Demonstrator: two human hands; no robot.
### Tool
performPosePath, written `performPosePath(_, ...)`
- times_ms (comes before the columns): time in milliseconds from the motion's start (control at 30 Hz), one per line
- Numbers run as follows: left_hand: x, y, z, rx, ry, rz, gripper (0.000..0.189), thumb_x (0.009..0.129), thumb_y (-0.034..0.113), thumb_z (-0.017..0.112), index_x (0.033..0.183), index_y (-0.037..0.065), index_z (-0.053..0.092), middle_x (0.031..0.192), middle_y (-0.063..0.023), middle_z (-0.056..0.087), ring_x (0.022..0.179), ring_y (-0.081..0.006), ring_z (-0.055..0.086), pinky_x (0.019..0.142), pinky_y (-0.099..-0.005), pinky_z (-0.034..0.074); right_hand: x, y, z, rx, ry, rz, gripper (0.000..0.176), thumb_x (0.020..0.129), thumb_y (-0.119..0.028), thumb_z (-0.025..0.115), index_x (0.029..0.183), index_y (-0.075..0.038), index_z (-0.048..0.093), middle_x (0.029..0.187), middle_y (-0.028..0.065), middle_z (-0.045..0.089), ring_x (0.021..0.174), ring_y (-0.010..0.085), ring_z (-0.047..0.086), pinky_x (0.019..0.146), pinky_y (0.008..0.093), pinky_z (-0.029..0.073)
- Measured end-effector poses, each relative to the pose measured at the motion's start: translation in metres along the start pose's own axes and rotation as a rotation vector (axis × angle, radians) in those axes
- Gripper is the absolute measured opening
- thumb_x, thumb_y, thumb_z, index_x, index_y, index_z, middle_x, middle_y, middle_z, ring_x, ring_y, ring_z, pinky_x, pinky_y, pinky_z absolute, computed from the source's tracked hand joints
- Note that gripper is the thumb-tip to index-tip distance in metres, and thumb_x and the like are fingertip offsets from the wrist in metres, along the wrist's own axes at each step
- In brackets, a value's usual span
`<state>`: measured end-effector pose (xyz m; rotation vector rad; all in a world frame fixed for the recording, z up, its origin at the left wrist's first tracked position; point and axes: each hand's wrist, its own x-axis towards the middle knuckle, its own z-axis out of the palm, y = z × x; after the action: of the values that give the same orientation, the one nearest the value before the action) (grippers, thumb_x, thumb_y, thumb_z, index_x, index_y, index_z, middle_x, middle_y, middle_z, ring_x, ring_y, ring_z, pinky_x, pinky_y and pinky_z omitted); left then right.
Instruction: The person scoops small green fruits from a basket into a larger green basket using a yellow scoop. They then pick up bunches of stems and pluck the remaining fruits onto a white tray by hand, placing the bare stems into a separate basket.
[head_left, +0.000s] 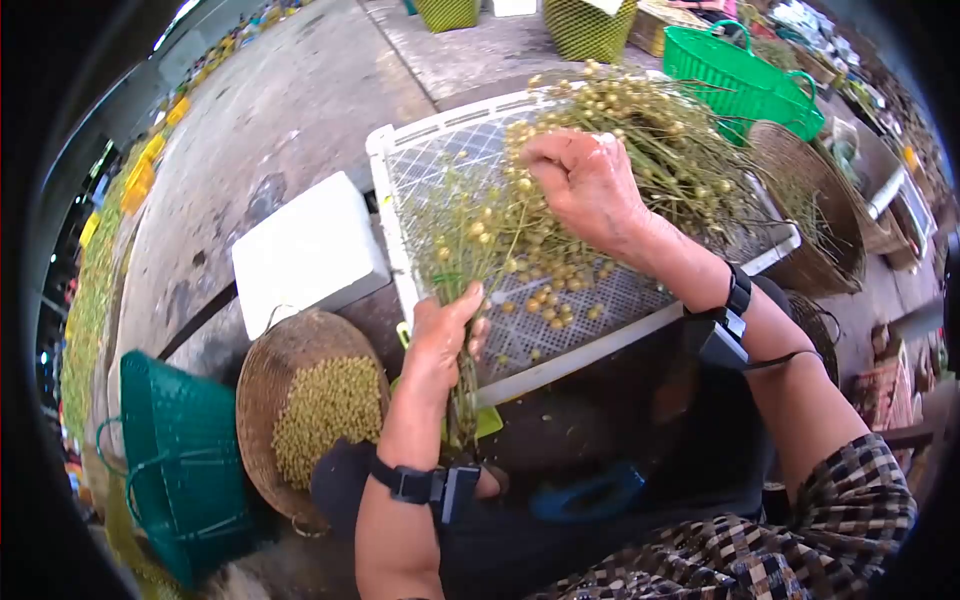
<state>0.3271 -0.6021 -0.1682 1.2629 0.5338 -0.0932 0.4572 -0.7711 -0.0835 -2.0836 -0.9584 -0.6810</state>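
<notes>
My left hand [440, 335] is closed around the lower stems of a small bunch of thin green stalks [465, 215] with round, pale yellow-green fruits at the top. Up and to the right, my right hand [590, 185] has its fingers curled; whatever they may hold is hidden. Beneath both hands lies a white plastic mesh tray [560, 372]. A heap of fruit-bearing stalks [670, 140] covers its far right part, just behind my right hand. Loose round fruits [550, 305] are scattered on the mesh between the hands.
Left of the tray stand a white foam box [300, 245], a woven basket [258, 400] of picked fruits and a dark green basket [185, 450]. A bright green basket [735, 75] and a brown wicker basket [835, 220] are at the right.
</notes>
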Motion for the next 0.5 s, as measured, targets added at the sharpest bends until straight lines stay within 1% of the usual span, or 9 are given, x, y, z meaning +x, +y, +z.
performPosePath(67, -0.005, 0.005, 0.007, 0.036, -0.001, -0.015, 0.029, 0.088, 0.028, 0.066, 0.085, 0.000, 0.059, 0.055, -0.0018, 0.052, 0.040, -0.0106, 0.045, 0.038, -0.0248, 0.033, -0.010, 0.024, -0.012, -0.051, -0.146, 0.114, 0.018, 0.081, -0.016, 0.057, 0.093, -0.009, 0.068, 0.090, 0.0147, 0.067, 0.080, 0.0374, 0.064, 0.071, 0.0452, 0.051)
performPosePath(100, -0.005, 0.004, 0.011, 0.003, 0.010, -0.013, 0.021, 0.087, 0.020, 0.067, 0.087, 0.001, 0.059, 0.058, -0.0044, 0.054, 0.041, -0.0109, 0.045, 0.035, -0.0252, 0.033, -0.017, 0.035, -0.015, -0.064, -0.138, 0.127, 0.018, 0.081, -0.016, 0.057, 0.093, -0.009, 0.068, 0.090, 0.0147, 0.067, 0.080, 0.0374, 0.064, 0.071, 0.0452, 0.051)
performPosePath(167, -0.003, 0.003, 0.013, 0.025, -0.027, -0.026, 0.022, 0.087, 0.020, 0.067, 0.087, 0.000, 0.060, 0.057, -0.0048, 0.053, 0.039, -0.0113, 0.044, 0.035, -0.0257, 0.033, -0.032, 0.041, -0.019, 0.011, -0.141, 0.081, 0.021, 0.080, -0.018, 0.060, 0.097, -0.008, 0.067, 0.094, 0.0156, 0.065, 0.085, 0.0360, 0.064, 0.074, 0.0455, 0.050)
performPosePath(233, -0.004, 0.004, 0.021, 0.059, -0.017, -0.022, 0.024, 0.088, 0.021, 0.067, 0.084, -0.001, 0.059, 0.055, -0.0049, 0.052, 0.038, -0.0123, 0.042, 0.035, -0.0266, 0.032, -0.041, 0.045, -0.019, 0.048, -0.170, 0.172, 0.026, 0.080, -0.021, 0.062, 0.101, -0.007, 0.065, 0.096, 0.0156, 0.064, 0.088, 0.0358, 0.063, 0.076, 0.0461, 0.049)
performPosePath(300, -0.005, 0.006, 0.027, 0.098, -0.078, -0.026, 0.024, 0.088, 0.021, 0.065, 0.083, -0.001, 0.058, 0.055, -0.0047, 0.050, 0.037, -0.0129, 0.042, 0.035, -0.0266, 0.031, -0.049, 0.054, -0.013, 0.012, -0.177, 0.185, 0.029, 0.080, -0.022, 0.063, 0.104, -0.005, 0.064, 0.095, 0.0154, 0.063, 0.087, 0.0374, 0.062, 0.075, 0.0468, 0.049)
performPosePath(367, -0.004, 0.005, 0.033, 0.121, -0.094, -0.018, 0.023, 0.089, 0.020, 0.064, 0.083, -0.001, 0.058, 0.054, -0.0047, 0.050, 0.037, -0.0133, 0.042, 0.034, -0.0268, 0.031, -0.051, 0.063, -0.009, 0.024, -0.166, 0.240, 0.027, 0.080, -0.021, 0.063, 0.102, -0.004, 0.064, 0.091, 0.0162, 0.064, 0.086, 0.0376, 0.062, 0.075, 0.0459, 0.049)
performPosePath(433, -0.005, 0.005, 0.038, 0.154, -0.106, -0.007, 0.022, 0.089, 0.020, 0.064, 0.083, 0.000, 0.058, 0.055, -0.0045, 0.050, 0.037, -0.0134, 0.042, 0.035, -0.0269, 0.032, -0.051, 0.068, -0.010, 0.241, -0.186, 0.234, 0.027, 0.081, -0.021, 0.063, 0.101, -0.003, 0.064, 0.086, 0.0173, 0.065, 0.084, 0.0368, 0.064, 0.076, 0.0450, 0.049)
performPosePath(467, -0.004, 0.005, 0.038, 0.161, -0.097, -0.023, 0.023, 0.089, 0.021, 0.064, 0.083, 0.000, 0.058, 0.055, -0.0044, 0.050, 0.037, -0.0133, 0.042, 0.035, -0.0270, 0.032, -0.050, 0.072, -0.009, 0.221, -0.109, 0.094, 0.024, 0.081, -0.020, 0.062, 0.097, -0.001, 0.064, 0.081, 0.0178, 0.066, 0.079, 0.0329, 0.066, 0.074, 0.0414, 0.051)
performPosePath(500, -0.002, 0.004, 0.037, 0.164, -0.098, -0.028, 0.023, 0.089, 0.021, 0.064, 0.083, 0.000, 0.058, 0.055, -0.0044, 0.050, 0.037, -0.0133, 0.042, 0.035, -0.0270, 0.032, -0.048, 0.077, -0.012, 0.222, -0.109, 0.100, 0.024, 0.081, -0.020, 0.062, 0.097, -0.001, 0.064, 0.081, 0.0178, 0.066, 0.079, 0.0329, 0.066, 0.074, 0.0414, 0.051)
